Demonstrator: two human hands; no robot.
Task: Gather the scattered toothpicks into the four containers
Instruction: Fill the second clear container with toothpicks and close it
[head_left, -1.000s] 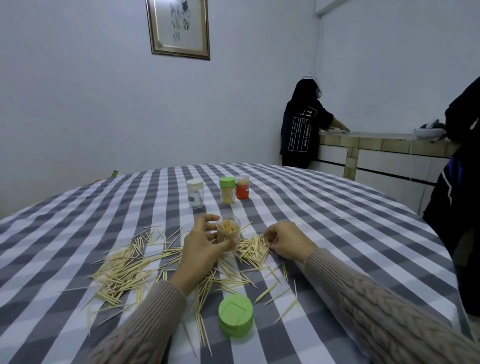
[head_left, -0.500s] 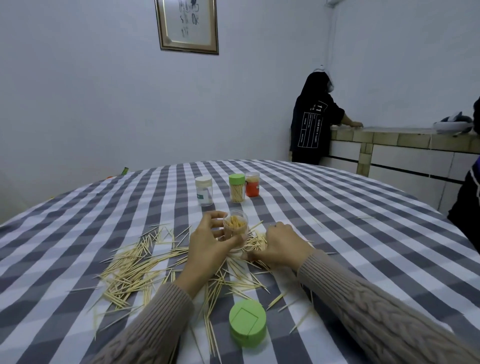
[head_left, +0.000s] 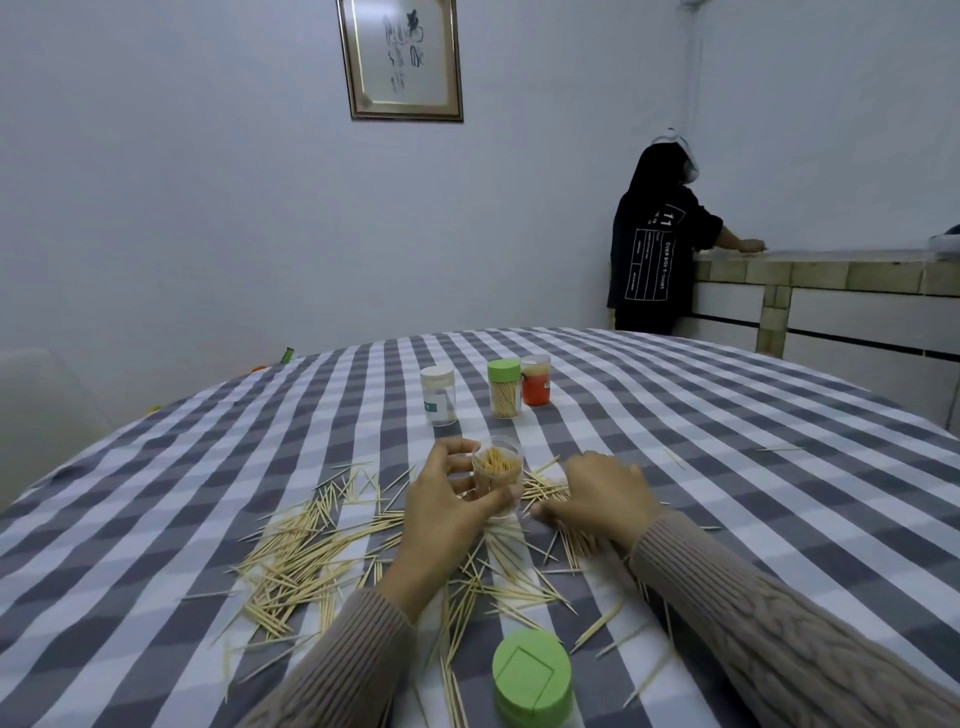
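Observation:
My left hand (head_left: 447, 512) grips an open clear container (head_left: 497, 475) partly filled with toothpicks, standing on the checked tablecloth. My right hand (head_left: 605, 499) lies just right of it, fingers curled down onto a small heap of toothpicks; what the fingertips hold is hidden. Scattered toothpicks (head_left: 306, 556) spread to the left and in front of my hands. Farther back stand three capped containers: a white-lidded one (head_left: 438, 395), a green-lidded one (head_left: 504, 388) full of toothpicks, and an orange one (head_left: 535, 379). A loose green lid (head_left: 531, 675) lies near the front edge.
The round table (head_left: 727, 447) has a grey and white checked cloth, with a few stray toothpicks (head_left: 779, 449) at the right. A person in black stands at a tiled counter (head_left: 831, 270) in the far corner. A pale chair back (head_left: 41, 415) is at the left.
My right hand slid left along the cloth toward the clear container, pushing toothpicks together. My left hand kept its hold on the container. The camera view tilted up.

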